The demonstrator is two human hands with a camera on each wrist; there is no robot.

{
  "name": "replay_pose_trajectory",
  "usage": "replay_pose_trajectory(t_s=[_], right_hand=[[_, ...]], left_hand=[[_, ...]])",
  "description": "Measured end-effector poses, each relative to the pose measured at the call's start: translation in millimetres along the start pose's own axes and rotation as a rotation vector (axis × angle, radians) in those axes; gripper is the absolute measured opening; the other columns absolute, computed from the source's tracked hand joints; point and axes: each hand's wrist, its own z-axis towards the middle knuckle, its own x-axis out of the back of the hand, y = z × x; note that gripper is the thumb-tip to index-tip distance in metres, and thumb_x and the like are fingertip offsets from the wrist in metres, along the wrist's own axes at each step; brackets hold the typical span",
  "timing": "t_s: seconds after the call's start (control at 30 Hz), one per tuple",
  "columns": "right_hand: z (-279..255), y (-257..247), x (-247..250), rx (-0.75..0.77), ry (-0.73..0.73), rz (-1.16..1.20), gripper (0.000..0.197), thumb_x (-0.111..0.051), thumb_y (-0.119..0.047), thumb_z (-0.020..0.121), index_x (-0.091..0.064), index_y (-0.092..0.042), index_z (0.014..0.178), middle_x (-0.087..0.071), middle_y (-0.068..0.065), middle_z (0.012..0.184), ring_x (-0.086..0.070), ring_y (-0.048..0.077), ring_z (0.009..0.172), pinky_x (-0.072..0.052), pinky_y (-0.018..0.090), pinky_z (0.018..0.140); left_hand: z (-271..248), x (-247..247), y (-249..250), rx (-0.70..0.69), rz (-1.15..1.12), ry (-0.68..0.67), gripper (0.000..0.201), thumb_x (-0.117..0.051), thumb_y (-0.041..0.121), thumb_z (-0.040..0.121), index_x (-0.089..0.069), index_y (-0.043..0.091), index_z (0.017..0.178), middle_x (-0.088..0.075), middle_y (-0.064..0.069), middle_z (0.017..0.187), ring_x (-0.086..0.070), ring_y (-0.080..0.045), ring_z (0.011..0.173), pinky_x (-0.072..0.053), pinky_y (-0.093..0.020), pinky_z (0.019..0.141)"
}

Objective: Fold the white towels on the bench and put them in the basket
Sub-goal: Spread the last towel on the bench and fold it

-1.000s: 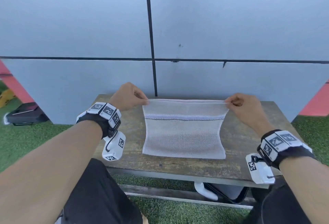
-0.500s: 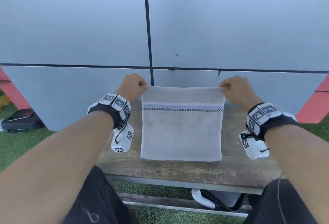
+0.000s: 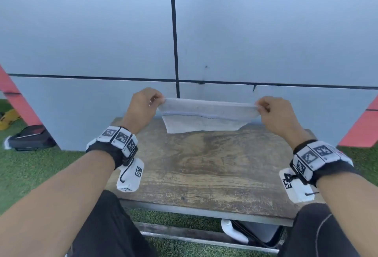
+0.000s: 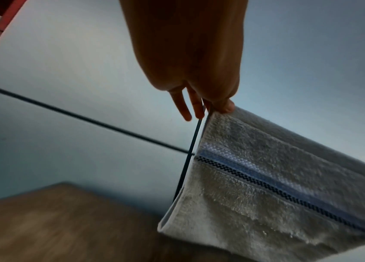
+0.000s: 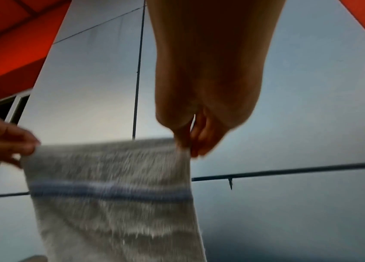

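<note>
A white towel [image 3: 206, 116] with a blue stripe hangs in the air above the far edge of the wooden bench [image 3: 208, 166]. My left hand [image 3: 158, 101] pinches its top left corner and my right hand [image 3: 259, 107] pinches its top right corner, stretching the top edge taut. In the left wrist view the towel [image 4: 278, 177] hangs below my thumb and fingers [image 4: 219, 106]. The right wrist view, blurred, shows the towel [image 5: 114, 195] between both hands. No basket is in view.
A grey panelled wall [image 3: 266, 31] stands right behind the bench. A black bag [image 3: 30, 138] lies on green turf at the left. A dark and white object [image 3: 253, 234] sits under the bench's front edge. My knees are close to the bench front.
Both hands have lifted the towel off the bench and carried it away from me toward the wall; its lower edge has swung up and away, so it looks much shorter.
</note>
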Motion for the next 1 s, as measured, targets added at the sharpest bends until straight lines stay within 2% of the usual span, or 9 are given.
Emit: replay_pose_trajectory(t_s=[0.1, 0.13, 0.23, 0.33, 0.43, 0.6, 0.8, 0.93, 1.0], right_hand=[[-40.7, 18.2, -15.0, -0.078, -0.325, -0.017, 0.010, -0.066, -0.009, 0.090, -0.076, -0.011, 0.094, -0.072, 0.002, 0.088, -0.065, 0.016, 0.085, -0.040, 0.021, 0.078], [-52.8, 23.6, -17.8, -0.083, -0.439, -0.032, 0.009, -0.068, -0.012, 0.090, -0.076, -0.015, 0.092, -0.072, -0.002, 0.087, -0.067, 0.016, 0.086, -0.043, 0.023, 0.078], [-80.8, 33.2, -24.6, -0.136, -0.857, -0.051, 0.011, -0.070, -0.018, 0.090, -0.072, -0.027, 0.086, -0.073, -0.008, 0.088, -0.069, 0.012, 0.087, -0.051, 0.026, 0.083], [-94.7, 36.1, -30.0, -0.261, -1.108, 0.016, 0.009, -0.068, -0.012, 0.091, -0.073, -0.018, 0.094, -0.074, -0.003, 0.093, -0.070, 0.014, 0.090, -0.057, 0.029, 0.088], [-95.3, 39.2, -33.7, -0.306, -1.178, -0.001, 0.011, -0.065, -0.014, 0.093, -0.072, -0.016, 0.101, -0.075, 0.002, 0.101, -0.072, 0.015, 0.094, -0.057, 0.029, 0.090], [-88.1, 45.3, -38.7, -0.288, -1.100, -0.014, 0.011, -0.063, -0.018, 0.094, -0.072, -0.018, 0.100, -0.073, 0.000, 0.101, -0.070, 0.014, 0.092, -0.054, 0.023, 0.079], [-84.5, 49.2, -51.3, -0.315, -1.111, 0.085, 0.012, -0.061, -0.019, 0.096, -0.070, -0.016, 0.103, -0.070, 0.009, 0.109, -0.067, 0.022, 0.101, -0.054, 0.035, 0.096], [-83.5, 49.0, -57.8, -0.350, -1.358, 0.023, 0.014, -0.065, -0.021, 0.093, -0.070, -0.019, 0.107, -0.075, -0.003, 0.106, -0.071, 0.011, 0.097, -0.052, 0.037, 0.100], [-84.1, 49.8, -62.1, -0.362, -1.368, -0.012, 0.014, -0.064, -0.020, 0.094, -0.070, -0.017, 0.107, -0.075, -0.002, 0.103, -0.072, 0.011, 0.091, -0.055, 0.033, 0.094]], left_hand=[[-48.0, -1.4, -9.1, 0.105, 0.051, -0.206, 0.010, -0.067, 0.016, 0.094, -0.074, 0.009, 0.091, -0.070, 0.001, 0.090, -0.063, -0.010, 0.080, -0.045, -0.007, 0.075], [-63.8, -4.2, -18.3, 0.141, 0.072, -0.309, 0.009, -0.068, 0.018, 0.094, -0.074, 0.015, 0.089, -0.070, 0.006, 0.087, -0.062, -0.003, 0.075, -0.047, -0.008, 0.075], [-97.8, -13.7, -56.9, 0.220, 0.058, -0.618, 0.011, -0.073, 0.026, 0.089, -0.076, 0.032, 0.081, -0.076, 0.010, 0.084, -0.070, -0.006, 0.082, -0.056, -0.040, 0.090], [-116.2, -22.0, -73.2, 0.285, 0.049, -0.845, 0.007, -0.075, 0.026, 0.088, -0.078, 0.030, 0.083, -0.078, 0.007, 0.087, -0.074, -0.017, 0.086, -0.058, -0.039, 0.090], [-120.4, -30.4, -78.6, 0.343, -0.025, -0.873, 0.011, -0.075, 0.026, 0.088, -0.079, 0.015, 0.091, -0.078, 0.001, 0.084, -0.075, -0.022, 0.081, -0.059, -0.033, 0.082], [-109.4, -34.5, -80.1, 0.317, 0.016, -0.962, 0.010, -0.073, 0.033, 0.089, -0.079, 0.024, 0.092, -0.078, 0.009, 0.082, -0.073, -0.010, 0.076, -0.056, -0.027, 0.081], [-104.0, -44.2, -88.4, 0.394, -0.019, -0.973, 0.012, -0.070, 0.035, 0.091, -0.077, 0.026, 0.094, -0.077, 0.009, 0.097, -0.073, -0.012, 0.092, -0.058, -0.034, 0.091], [-108.2, -50.2, -89.4, 0.452, -0.010, -1.110, 0.013, -0.069, 0.032, 0.092, -0.079, 0.024, 0.096, -0.077, 0.009, 0.100, -0.072, -0.010, 0.096, -0.059, -0.032, 0.090], [-111.0, -54.9, -91.8, 0.467, 0.005, -1.093, 0.012, -0.067, 0.032, 0.094, -0.077, 0.024, 0.093, -0.077, 0.006, 0.099, -0.073, -0.012, 0.093, -0.060, -0.031, 0.085]])
